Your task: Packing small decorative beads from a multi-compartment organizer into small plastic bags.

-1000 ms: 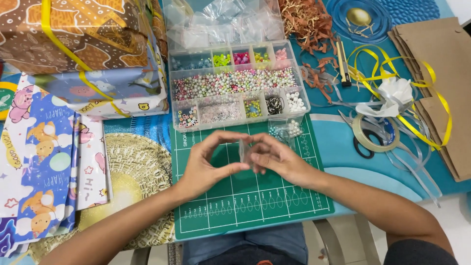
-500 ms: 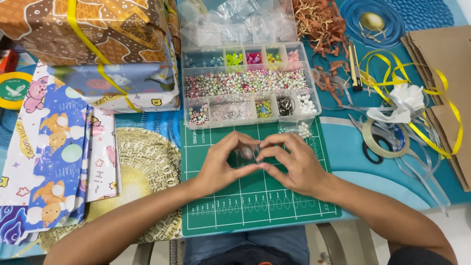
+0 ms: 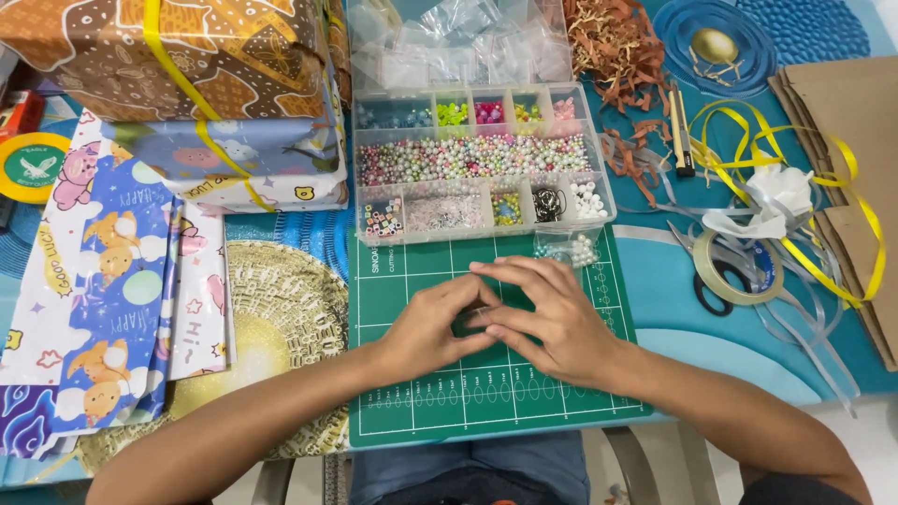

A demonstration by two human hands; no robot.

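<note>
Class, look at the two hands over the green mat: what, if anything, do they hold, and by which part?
Cannot be told. The left hand and right hand meet fingertip to fingertip above the mat, hiding anything between them.

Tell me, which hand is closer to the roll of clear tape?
The right hand. The tape roll lies off to its right on the blue mat, while the left hand sits farther away, beyond the right hand.

Craft table under bright, even light

A blue patterned tablecloth [image 3: 655, 281] covers the table; pale floor [image 3: 879, 440] shows past its near edge, and a grey chair frame [image 3: 645, 463] stands below.
</note>
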